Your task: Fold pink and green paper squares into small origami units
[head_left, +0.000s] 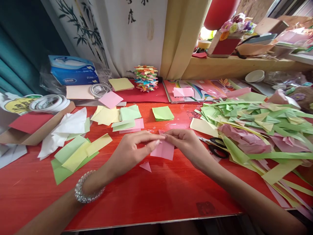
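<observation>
My left hand and my right hand meet over the middle of the red table. Their thumbs and forefingers pinch a small piece of pink paper, mostly hidden by the fingers. Under the fingertips is a creased pink paper square; I cannot tell whether it is joined to the held piece. A small pink paper triangle lies nearer to me. Beyond the hands is a stack of green paper squares. Scissors with black handles lie right of my right hand.
Green and yellow paper strips are heaped at the right. Loose coloured sheets and a cardboard box with tape rolls are at the left. A folded-paper tower stands at the back. The table's front edge is near me.
</observation>
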A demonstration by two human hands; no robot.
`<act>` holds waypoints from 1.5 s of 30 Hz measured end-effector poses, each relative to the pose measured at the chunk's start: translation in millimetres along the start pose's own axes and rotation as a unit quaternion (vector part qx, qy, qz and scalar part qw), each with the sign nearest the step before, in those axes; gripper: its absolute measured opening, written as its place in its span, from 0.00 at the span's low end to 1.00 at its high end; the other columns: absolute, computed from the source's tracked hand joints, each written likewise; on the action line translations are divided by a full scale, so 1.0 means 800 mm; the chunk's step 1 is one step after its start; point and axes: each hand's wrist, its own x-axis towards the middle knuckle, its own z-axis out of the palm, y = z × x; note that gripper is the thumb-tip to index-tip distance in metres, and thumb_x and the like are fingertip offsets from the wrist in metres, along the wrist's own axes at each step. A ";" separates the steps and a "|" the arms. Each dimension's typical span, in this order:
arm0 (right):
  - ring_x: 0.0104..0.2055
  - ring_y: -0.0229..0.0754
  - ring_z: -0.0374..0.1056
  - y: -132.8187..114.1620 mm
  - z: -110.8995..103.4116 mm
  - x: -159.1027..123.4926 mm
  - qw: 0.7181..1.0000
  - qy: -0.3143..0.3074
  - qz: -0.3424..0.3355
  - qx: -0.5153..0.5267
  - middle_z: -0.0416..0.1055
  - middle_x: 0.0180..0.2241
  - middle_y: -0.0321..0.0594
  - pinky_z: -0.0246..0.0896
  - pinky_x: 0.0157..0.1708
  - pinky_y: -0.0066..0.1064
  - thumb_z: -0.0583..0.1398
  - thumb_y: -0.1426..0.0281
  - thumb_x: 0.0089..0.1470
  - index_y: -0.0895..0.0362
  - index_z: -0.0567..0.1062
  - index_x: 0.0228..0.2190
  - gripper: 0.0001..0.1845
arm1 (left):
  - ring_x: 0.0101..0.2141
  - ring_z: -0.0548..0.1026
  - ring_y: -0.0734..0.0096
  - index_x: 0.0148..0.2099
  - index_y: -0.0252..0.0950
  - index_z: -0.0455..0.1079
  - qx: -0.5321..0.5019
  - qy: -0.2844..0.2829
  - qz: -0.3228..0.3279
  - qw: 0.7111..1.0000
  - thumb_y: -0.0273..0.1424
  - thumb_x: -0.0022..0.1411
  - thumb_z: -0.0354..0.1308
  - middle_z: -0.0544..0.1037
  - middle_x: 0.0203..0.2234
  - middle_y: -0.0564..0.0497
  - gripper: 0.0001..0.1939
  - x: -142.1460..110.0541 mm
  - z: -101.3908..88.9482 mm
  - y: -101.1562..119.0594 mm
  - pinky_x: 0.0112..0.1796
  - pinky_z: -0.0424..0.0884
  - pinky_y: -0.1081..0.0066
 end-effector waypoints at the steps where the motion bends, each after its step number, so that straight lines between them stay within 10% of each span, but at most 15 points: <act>1: 0.25 0.33 0.59 0.000 0.000 -0.001 1.000 0.008 -0.003 -0.020 0.66 0.23 0.34 0.53 0.26 0.25 0.56 0.63 0.55 0.59 0.72 0.25 0.13 | 0.38 0.73 0.69 0.45 0.40 0.72 -0.040 -0.001 -0.044 0.998 0.35 0.63 0.50 0.76 0.36 0.51 0.12 0.002 -0.001 0.000 0.39 0.69 0.70; 6: 0.25 0.34 0.58 0.001 0.004 -0.004 0.994 0.036 -0.027 -0.104 0.66 0.22 0.33 0.51 0.25 0.26 0.55 0.64 0.56 0.57 0.72 0.25 0.13 | 0.30 0.71 0.71 0.34 0.37 0.73 -0.093 -0.040 -0.143 0.984 0.42 0.61 0.52 0.73 0.27 0.53 0.15 0.006 -0.001 -0.002 0.33 0.67 0.71; 45: 0.29 0.36 0.64 0.006 0.007 -0.004 0.993 0.016 -0.029 -0.110 0.71 0.27 0.34 0.56 0.29 0.26 0.56 0.65 0.54 0.56 0.71 0.27 0.09 | 0.27 0.65 0.72 0.29 0.37 0.67 -0.069 -0.032 -0.150 0.986 0.39 0.58 0.53 0.67 0.23 0.55 0.11 -0.001 0.010 -0.007 0.29 0.61 0.71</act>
